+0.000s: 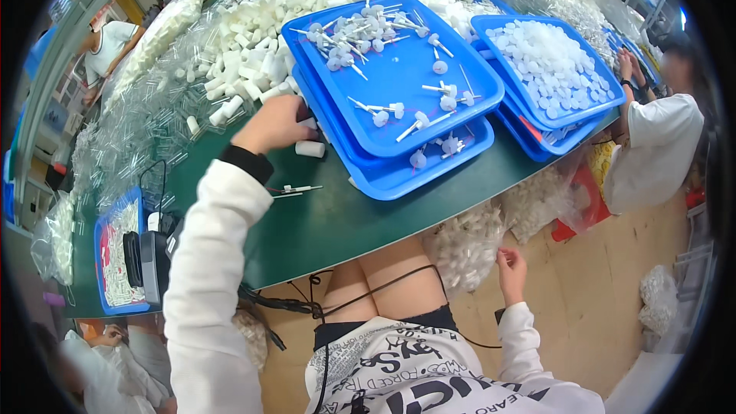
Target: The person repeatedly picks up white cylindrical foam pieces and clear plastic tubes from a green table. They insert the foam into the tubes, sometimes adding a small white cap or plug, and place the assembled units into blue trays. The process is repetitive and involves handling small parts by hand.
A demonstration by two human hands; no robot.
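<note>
At the left side of the stacked blue trays, my left hand (272, 124) is curled with a white cylinder (307, 123) between thumb and fingers. Just below it another white cylinder (310, 149) lies on the green table. Nearer me on the tabletop is a thin white-and-metal stick assembly (295, 189). The upper blue tray (368, 107) holds several such stick pieces with round white discs (368, 31). My right hand (512, 272) hangs low past the table edge, next to a clear bag of white parts (468, 249). Its fingers are bent together; whatever they hold is too small to tell.
A blue tray of white discs (552, 69) stands at the right on more trays. White cylinders (261, 46) and clear tubes (146, 100) are heaped behind. Far left is a blue tray of small white parts (119, 261). A co-worker (655, 130) works at the right; black cables (307, 308) cross my lap.
</note>
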